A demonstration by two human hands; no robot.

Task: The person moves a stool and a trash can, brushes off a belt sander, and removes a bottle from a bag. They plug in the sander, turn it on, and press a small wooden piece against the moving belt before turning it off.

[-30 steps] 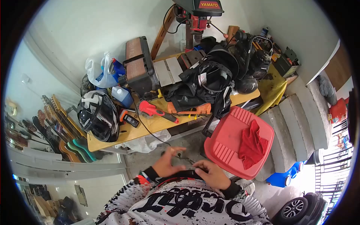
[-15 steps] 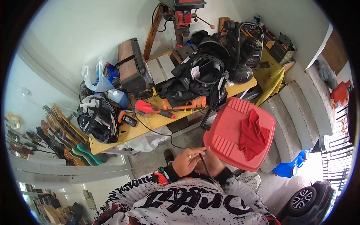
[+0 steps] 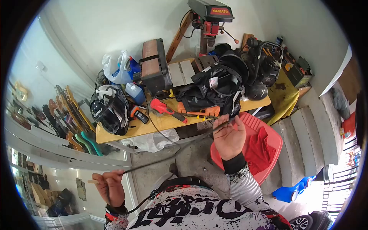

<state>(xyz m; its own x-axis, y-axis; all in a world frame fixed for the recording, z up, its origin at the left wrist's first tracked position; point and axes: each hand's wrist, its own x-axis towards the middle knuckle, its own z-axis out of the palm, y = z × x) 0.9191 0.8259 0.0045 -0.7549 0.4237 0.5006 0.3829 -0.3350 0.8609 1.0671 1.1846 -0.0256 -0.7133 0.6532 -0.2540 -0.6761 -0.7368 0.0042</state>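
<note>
head view. i see both hands raised and spread apart, with a thin dark cable (image 3: 168, 155) stretched taut between them. the left hand (image 3: 109, 188) is low at the near left, fingers curled shut around the cable's end; a short pale stub pokes out to the left of the fist. the right hand (image 3: 229, 136) is higher, right of centre, palm turned toward the camera, fingers bent over the cable's other end, pinching it near the fingertips. the cable runs on a diagonal from near left up to the right, crossing in front of the concrete floor (image 3: 153, 172).

behind the right hand sits a red plastic ribbed stool (image 3: 268, 132) with a dark red cloth (image 3: 260, 147) lying on it. farther off, a long light wooden workbench (image 3: 153, 124) carries a glossy black motorcycle helmet with white markings (image 3: 111, 109) at its left end, a red-handled tool (image 3: 165, 109) near the middle, and a heap of black riding gear (image 3: 218, 86) to the right. a red and black drill press (image 3: 211, 19) stands at the far wall. a row of coloured guitar bodies (image 3: 73, 122) leans at the left. grey concrete steps (image 3: 310, 130) lie at the right. the splattered black-and-white jersey (image 3: 184, 209) fills the near edge.
</note>
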